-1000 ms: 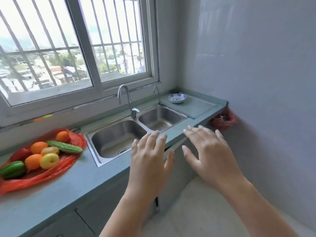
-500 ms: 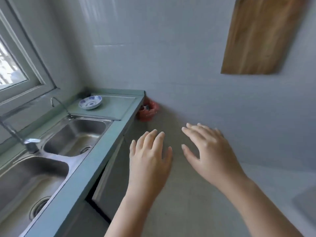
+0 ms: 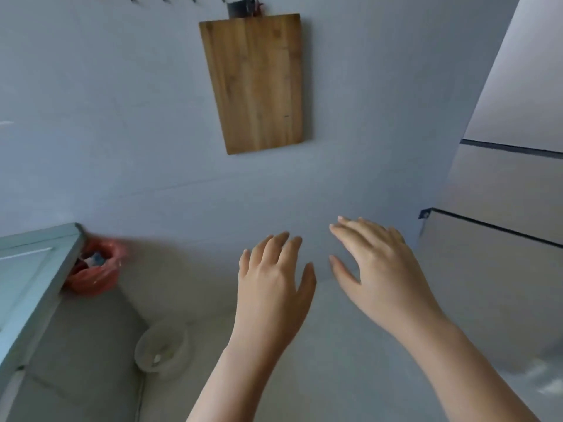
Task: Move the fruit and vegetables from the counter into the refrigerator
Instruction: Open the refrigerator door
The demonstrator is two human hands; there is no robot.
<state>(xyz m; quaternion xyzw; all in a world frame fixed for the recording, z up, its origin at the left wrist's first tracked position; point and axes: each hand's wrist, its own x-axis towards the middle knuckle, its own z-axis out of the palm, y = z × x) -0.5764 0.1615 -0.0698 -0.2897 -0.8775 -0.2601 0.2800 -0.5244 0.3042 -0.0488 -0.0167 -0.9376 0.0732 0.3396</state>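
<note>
My left hand (image 3: 274, 281) and my right hand (image 3: 377, 269) are held out in front of me, side by side, palms down with fingers apart. Neither holds anything. A pale refrigerator (image 3: 505, 184) with dark seams between its doors stands at the right edge, just beyond my right hand; its doors look closed. The green counter end (image 3: 33, 269) shows at the lower left. No fruit or vegetables are in view.
A wooden cutting board (image 3: 256, 83) hangs on the tiled wall ahead. A red plastic bag (image 3: 97, 269) hangs by the counter's end. A small white bin (image 3: 164, 348) stands on the floor in the corner below it.
The view has swung right, away from the window, sinks and the fruit on the counter, toward the wall and refrigerator. Both hands have kept the same open pose.
</note>
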